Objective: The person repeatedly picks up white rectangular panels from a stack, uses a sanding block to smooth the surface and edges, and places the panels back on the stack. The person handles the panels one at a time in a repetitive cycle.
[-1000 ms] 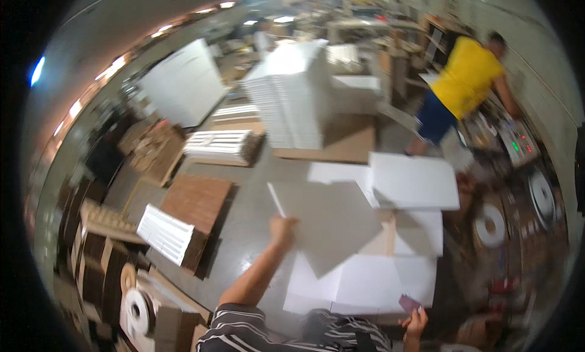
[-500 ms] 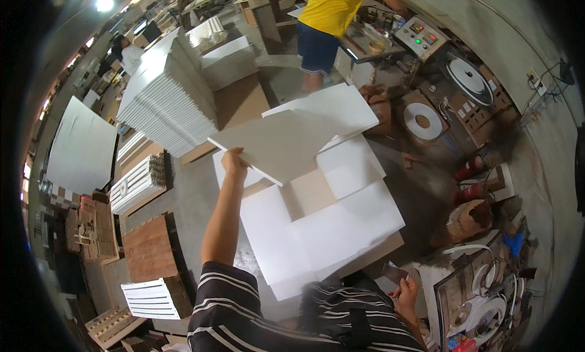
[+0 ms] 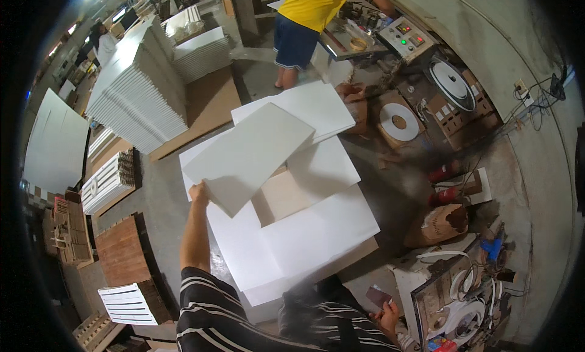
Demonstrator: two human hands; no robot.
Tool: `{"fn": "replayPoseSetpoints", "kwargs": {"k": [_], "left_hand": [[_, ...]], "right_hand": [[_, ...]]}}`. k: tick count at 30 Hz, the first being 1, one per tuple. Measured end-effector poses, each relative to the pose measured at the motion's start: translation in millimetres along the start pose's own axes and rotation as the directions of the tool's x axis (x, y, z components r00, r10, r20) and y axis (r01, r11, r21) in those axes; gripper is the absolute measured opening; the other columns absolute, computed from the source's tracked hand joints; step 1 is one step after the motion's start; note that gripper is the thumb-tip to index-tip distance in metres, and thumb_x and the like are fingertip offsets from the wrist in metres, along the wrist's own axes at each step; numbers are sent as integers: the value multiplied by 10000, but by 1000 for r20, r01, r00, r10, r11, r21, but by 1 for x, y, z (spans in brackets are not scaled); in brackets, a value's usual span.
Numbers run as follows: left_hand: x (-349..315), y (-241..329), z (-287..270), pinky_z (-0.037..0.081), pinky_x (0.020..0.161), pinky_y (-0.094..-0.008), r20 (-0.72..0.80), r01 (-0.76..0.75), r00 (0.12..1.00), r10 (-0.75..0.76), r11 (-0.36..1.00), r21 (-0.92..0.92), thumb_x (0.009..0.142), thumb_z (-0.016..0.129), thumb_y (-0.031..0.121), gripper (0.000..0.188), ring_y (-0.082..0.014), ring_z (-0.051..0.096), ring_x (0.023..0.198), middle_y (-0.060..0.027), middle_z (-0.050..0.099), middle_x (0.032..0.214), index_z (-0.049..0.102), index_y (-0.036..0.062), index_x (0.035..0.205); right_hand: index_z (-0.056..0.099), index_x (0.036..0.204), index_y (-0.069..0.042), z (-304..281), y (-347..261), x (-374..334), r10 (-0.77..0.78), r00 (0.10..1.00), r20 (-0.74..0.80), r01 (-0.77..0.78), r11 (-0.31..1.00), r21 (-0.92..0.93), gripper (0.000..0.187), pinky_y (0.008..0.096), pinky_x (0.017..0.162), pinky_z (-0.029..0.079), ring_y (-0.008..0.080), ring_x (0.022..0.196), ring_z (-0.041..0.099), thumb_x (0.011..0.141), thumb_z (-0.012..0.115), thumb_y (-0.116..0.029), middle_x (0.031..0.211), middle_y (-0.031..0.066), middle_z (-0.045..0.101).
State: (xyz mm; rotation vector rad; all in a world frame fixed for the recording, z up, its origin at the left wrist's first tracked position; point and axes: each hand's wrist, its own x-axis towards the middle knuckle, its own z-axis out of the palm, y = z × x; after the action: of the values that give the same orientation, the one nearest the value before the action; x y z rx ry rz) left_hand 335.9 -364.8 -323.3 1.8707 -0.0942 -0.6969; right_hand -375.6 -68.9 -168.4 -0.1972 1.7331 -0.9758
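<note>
My left hand (image 3: 199, 193) is closed on the near-left corner of a white rectangular board (image 3: 253, 151). That board slants over a stack of white boards (image 3: 323, 230), and I cannot tell how much of it rests there. Under its right edge a bare beige patch (image 3: 286, 197) shows between the white pieces. Another white board (image 3: 317, 108) lies at the far end of the stack. Low on the right, beside my body, my right hand (image 3: 387, 318) pinches a small, flat, dark brown piece (image 3: 378, 297) that resembles sandpaper.
Tall stacks of white panels (image 3: 140, 96) rise at the far left. A person in a yellow shirt (image 3: 314, 8) works by a control box (image 3: 407, 38). White edging rolls (image 3: 399, 122) and a brown paper sack (image 3: 439, 224) sit to the right. A cluttered bench (image 3: 420, 303) adjoins my right hand.
The board in my left hand has turned and come down flatter over the stack. The whole view has shifted, so the scene sits further left. My right hand still holds the brown piece.
</note>
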Motion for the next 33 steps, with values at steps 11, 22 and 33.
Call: {"fn": "replayPoseSetpoints", "kwargs": {"k": [11, 22, 33], "left_hand": [[12, 25, 62, 476, 550, -313, 167, -160, 969, 180, 979, -129, 811, 694, 43, 489, -179, 605, 707, -100, 639, 885, 536, -26, 1268], [20, 21, 68, 510, 520, -308, 264, -17, 964, 38, 996, -84, 853, 658, 43, 490, -149, 588, 675, -68, 615, 850, 514, 15, 1320], [34, 117, 198, 538, 588, -337, 226, -234, 947, 227, 972, 3, 814, 593, 80, 427, -205, 650, 719, -132, 679, 924, 626, 13, 1235]], "right_hand": [[575, 1011, -11, -4, 5, 1, -2, 999, 36, 1, 1000, 22, 157, 410, 514, 576, 154, 431, 447, 984, 471, -125, 758, 87, 594], [569, 925, 1, -56, 80, 20, -348, 937, 41, 314, 780, -542, 104, 341, 536, 487, 189, 502, 479, 931, 563, -102, 692, 49, 482], [618, 1077, -31, 1, 4, -2, -26, 1000, 11, 26, 1000, -9, 182, 360, 474, 521, 149, 459, 471, 971, 523, -143, 705, 49, 576]]}}
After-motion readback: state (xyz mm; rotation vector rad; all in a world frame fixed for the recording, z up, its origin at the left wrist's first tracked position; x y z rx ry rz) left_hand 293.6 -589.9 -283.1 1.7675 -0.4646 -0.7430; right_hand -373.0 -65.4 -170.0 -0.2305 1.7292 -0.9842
